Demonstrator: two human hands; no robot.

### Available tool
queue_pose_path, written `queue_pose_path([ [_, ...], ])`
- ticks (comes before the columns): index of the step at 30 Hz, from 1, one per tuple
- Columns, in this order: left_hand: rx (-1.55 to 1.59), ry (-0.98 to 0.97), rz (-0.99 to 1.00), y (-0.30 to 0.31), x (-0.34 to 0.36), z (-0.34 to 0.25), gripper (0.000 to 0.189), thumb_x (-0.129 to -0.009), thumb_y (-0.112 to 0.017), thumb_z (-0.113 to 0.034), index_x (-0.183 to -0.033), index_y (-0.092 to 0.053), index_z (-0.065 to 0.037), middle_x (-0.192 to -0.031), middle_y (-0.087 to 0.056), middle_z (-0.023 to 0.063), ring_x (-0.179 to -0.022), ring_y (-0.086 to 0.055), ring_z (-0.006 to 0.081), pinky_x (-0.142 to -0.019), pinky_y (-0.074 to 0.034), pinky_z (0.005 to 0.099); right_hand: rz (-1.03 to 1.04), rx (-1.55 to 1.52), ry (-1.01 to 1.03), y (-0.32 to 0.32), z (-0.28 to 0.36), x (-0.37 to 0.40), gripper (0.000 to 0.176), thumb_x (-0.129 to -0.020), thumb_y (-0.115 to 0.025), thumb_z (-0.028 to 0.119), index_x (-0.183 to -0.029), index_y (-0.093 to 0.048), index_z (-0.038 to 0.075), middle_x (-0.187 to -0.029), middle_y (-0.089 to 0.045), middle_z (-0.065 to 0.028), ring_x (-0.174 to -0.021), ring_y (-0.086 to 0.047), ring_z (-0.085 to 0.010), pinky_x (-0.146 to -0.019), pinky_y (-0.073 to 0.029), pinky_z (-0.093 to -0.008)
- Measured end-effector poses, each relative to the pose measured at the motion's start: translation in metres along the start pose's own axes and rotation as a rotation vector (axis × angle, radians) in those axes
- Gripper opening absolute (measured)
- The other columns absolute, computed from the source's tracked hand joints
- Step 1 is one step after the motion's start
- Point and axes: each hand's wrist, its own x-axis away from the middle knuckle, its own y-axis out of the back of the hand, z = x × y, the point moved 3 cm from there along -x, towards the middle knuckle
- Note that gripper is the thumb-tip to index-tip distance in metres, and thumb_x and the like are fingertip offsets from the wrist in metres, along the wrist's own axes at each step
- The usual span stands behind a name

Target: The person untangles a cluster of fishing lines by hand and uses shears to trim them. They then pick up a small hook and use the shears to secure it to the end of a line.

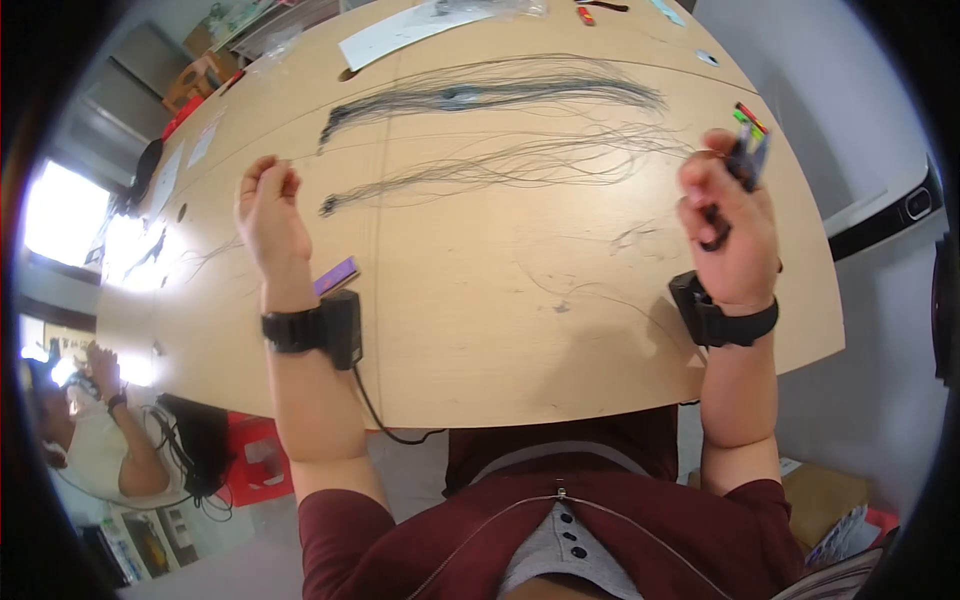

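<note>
My left hand (270,215) is raised over the left of the table, its thumb and fingers pinched at the end of a fine thread that runs faintly to the right. In my right hand (732,215) is a pair of scissors (742,168) with dark handles, blades pointing up and away from me. Between the hands lie two long bundles of thin dark threads. The far bundle (500,92) is denser; the nearer bundle (490,165) fans out loosely toward my right hand. Each has a dark knotted clump at its left end.
A purple strip (337,276) lies beside my left wrist. Loose thread scraps (560,305) are scattered on the table (480,370). A white sheet (410,35) and a small red object (586,16) lie at the far side. Another person (125,440) sits at lower left near a red stool (258,460).
</note>
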Motion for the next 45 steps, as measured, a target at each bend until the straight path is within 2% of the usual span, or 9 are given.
queue_pose_path([
  [3, -0.237, 0.014, 0.009, 0.006, -0.005, 0.011, 0.011, -0.079, -0.056, 0.001, -0.09, -0.057, 0.0, -0.078, -0.057, 0.004, -0.067, -0.053, 0.0092, -0.062, -0.044, 0.019, -0.055, -0.105, 0.059, 0.018, 0.003, -0.009, 0.029, -0.085, -0.052, 0.007, -0.112, -0.044, -0.001, -0.085, -0.056, -0.0068, -0.071, -0.042, -0.0059, -0.05, -0.033, -0.0169],
  [9, -0.834, 0.008, 0.06, 0.015, -0.008, 0.028, 0.012, -0.074, -0.058, -0.005, -0.084, -0.063, -0.002, -0.073, -0.06, 0.0035, -0.065, -0.054, 0.0098, -0.059, -0.044, 0.0235, -0.162, -0.177, 0.094, 0.033, 0.008, -0.018, 0.023, -0.088, -0.05, 0.009, -0.11, -0.048, 0.002, -0.085, -0.054, -0.004, -0.068, -0.041, -0.0069, -0.049, -0.032, -0.0167],
  [22, -1.065, 0.064, 0.129, 0.03, -0.008, 0.049, 0.013, -0.071, -0.064, -0.007, -0.082, -0.067, -0.001, -0.073, -0.065, 0.009, -0.067, -0.061, 0.015, -0.062, -0.048, 0.0267, -0.208, -0.39, 0.245, 0.072, 0.018, -0.023, 0.018, -0.09, -0.046, 0.007, -0.107, -0.051, 0.001, -0.096, -0.058, -0.0069, -0.066, -0.044, -0.0088, -0.049, -0.034, -0.0165],
  [28, -1.212, -0.051, 0.19, 0.024, -0.003, 0.041, 0.014, -0.07, -0.062, -0.013, -0.08, -0.068, -0.004, -0.072, -0.065, 0.0123, -0.067, -0.063, 0.0205, -0.063, -0.048, 0.0299, -0.517, -0.289, 0.117, 0.062, 0.01, -0.025, 0.023, -0.091, -0.045, 0.011, -0.112, -0.05, 0.002, -0.113, -0.056, -0.0123, -0.081, -0.054, -0.012, -0.058, -0.043, -0.0173],
  [33, -1.212, -0.286, 0.208, 0.02, -0.009, 0.038, 0.016, -0.071, -0.059, -0.013, -0.084, -0.065, -0.004, -0.072, -0.061, 0.0085, -0.064, -0.057, 0.0183, -0.061, -0.046, 0.0297, -0.136, 0.439, -0.058, 0.034, 0.014, -0.016, 0.024, -0.09, -0.048, 0.018, -0.105, -0.056, 0.002, -0.083, -0.061, -0.003, -0.052, -0.036, -0.0033, -0.046, -0.027, -0.0165],
  [36, -1.134, -0.297, 0.182, -0.006, 0.007, 0.016, 0.012, -0.077, -0.058, -0.01, -0.086, -0.063, -0.003, -0.071, -0.056, 0.0023, -0.063, -0.05, 0.0107, -0.06, -0.042, 0.0235, 0.357, 0.937, -0.18, 0.02, -0.01, -0.008, 0.019, -0.08, -0.059, 0.017, -0.09, -0.059, 0.001, -0.076, -0.06, -0.0043, -0.056, -0.05, -0.0122, -0.055, -0.04, -0.0235],
  [39, -1.0, -0.309, 0.223, -0.033, 0.027, -0.004, 0.009, -0.081, -0.057, -0.008, -0.088, -0.061, -0.003, -0.072, -0.054, -0.002, -0.064, -0.046, 0.006, -0.06, -0.039, 0.0193, 0.555, 1.303, 0.022, 0.013, -0.018, 0.004, 0.017, -0.074, -0.06, 0.016, -0.083, -0.058, 0.002, -0.074, -0.061, -0.0103, -0.065, -0.056, -0.026, -0.064, -0.045, -0.0345],
  [42, -0.891, -0.314, 0.313, -0.053, 0.049, -0.018, 0.009, -0.083, -0.057, -0.008, -0.09, -0.061, -0.004, -0.074, -0.053, -0.0032, -0.065, -0.045, 0.0049, -0.061, -0.039, 0.0183, 0.421, 1.479, 0.059, 0.019, -0.01, 0.007, 0.015, -0.071, -0.062, 0.015, -0.078, -0.056, 0.003, -0.073, -0.06, -0.0127, -0.072, -0.057, -0.0308, -0.065, -0.045, -0.0381],
  [45, -0.834, -0.277, 0.418, -0.07, 0.073, -0.022, 0.009, -0.084, -0.058, -0.009, -0.091, -0.06, -0.004, -0.075, -0.054, -0.0033, -0.066, -0.045, 0.0042, -0.062, -0.039, 0.0178, 0.493, 1.633, -0.281, 0.019, -0.018, 0.007, 0.019, -0.069, -0.063, 0.017, -0.077, -0.055, 0.002, -0.073, -0.06, -0.0135, -0.073, -0.057, -0.0308, -0.066, -0.045, -0.0378],
])
